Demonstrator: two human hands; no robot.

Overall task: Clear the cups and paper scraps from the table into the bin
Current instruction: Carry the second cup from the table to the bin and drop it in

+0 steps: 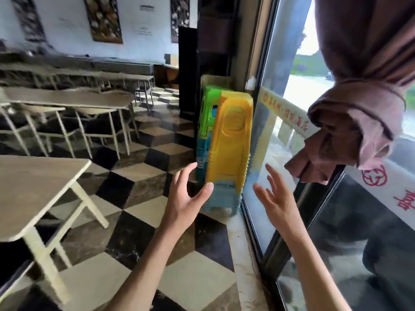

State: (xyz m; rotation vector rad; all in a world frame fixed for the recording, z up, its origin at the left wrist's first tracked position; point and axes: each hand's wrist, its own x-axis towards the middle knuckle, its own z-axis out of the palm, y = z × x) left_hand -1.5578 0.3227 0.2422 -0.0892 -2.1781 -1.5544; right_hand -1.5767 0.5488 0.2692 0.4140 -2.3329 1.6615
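A checkered floor (134, 189) fills the middle and bottom of the frame, with a bare pale counter (33, 187) at the left edge and a glass window (280, 131) with a knotted brown curtain (354, 104) at the right. A tall stack of yellow, green and blue plastic stools (226, 140) stands at centre beside the window. Below it, the left hand (186, 198) and right hand (276, 198) are raised, fingers spread wide and gripping nothing; no cups, scraps or bin are in view.
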